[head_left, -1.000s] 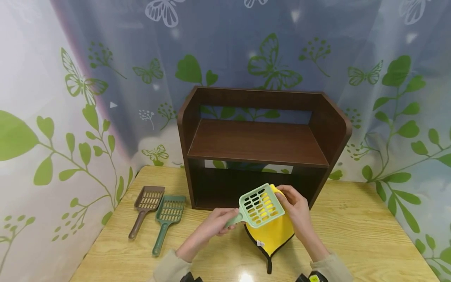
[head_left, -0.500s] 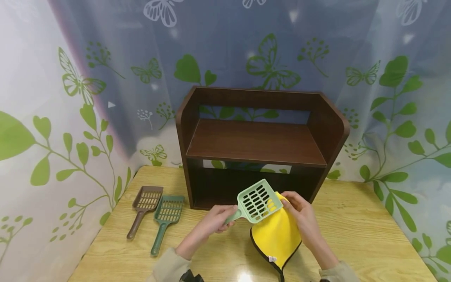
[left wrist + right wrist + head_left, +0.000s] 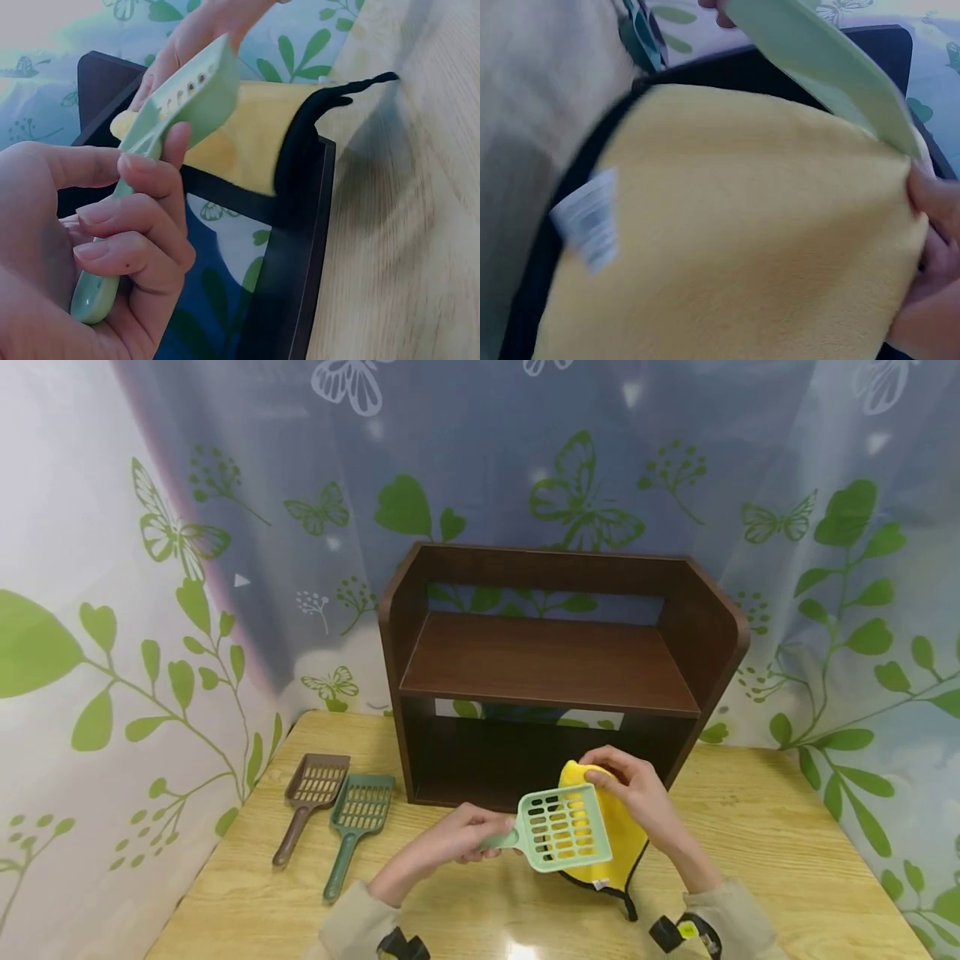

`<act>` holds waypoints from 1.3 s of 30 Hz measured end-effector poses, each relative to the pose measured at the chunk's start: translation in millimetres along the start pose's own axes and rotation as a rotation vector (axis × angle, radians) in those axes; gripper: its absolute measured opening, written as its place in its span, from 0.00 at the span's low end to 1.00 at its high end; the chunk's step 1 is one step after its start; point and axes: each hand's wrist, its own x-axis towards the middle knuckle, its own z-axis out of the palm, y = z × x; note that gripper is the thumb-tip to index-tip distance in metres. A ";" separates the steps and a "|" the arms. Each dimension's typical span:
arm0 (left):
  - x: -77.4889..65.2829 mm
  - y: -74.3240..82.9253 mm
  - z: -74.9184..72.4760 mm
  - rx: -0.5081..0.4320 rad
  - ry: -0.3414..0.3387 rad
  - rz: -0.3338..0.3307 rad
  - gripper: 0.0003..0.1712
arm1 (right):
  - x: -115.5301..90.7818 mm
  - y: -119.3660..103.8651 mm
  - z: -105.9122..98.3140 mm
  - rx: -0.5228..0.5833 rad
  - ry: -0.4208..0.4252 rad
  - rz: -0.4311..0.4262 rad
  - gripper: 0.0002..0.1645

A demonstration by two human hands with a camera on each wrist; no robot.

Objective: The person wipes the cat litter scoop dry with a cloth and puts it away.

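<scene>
My left hand (image 3: 467, 835) grips the handle of a light green slotted litter scoop (image 3: 564, 828), its fingers wrapped round it in the left wrist view. The scoop is held above the table in front of the shelf. A yellow cloth (image 3: 621, 827) with black edging hangs from my right hand (image 3: 632, 789), pinched between thumb and fingers at the scoop's far edge. In the right wrist view the cloth (image 3: 750, 217), with a white tag (image 3: 592, 219), spreads below the scoop (image 3: 832, 67) and covers much of the view.
A dark brown two-tier shelf (image 3: 551, 664) stands behind my hands on the wooden table (image 3: 780, 852). To the left lie a brown litter scoop (image 3: 317, 783) and a dark green one (image 3: 362, 806), side by side. A leaf-and-butterfly patterned curtain (image 3: 480, 460) hangs behind.
The light green scoop first tipped up, then swung lower and to the right. My right hand and the yellow cloth shifted along its far edge, and the cloth's hanging corner moved right.
</scene>
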 end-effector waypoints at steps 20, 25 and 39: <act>0.6 -2.2 2.6 0.093 -0.071 0.015 0.27 | 21.0 -21.8 8.5 -0.190 -0.418 -0.154 0.06; -3.3 -5.7 -7.2 0.010 0.000 0.018 0.22 | 13.6 -14.6 -4.3 -0.171 -0.231 -0.069 0.05; 5.2 -11.8 -2.4 -0.164 0.217 0.029 0.27 | -9.4 -5.8 17.3 0.087 0.284 0.120 0.14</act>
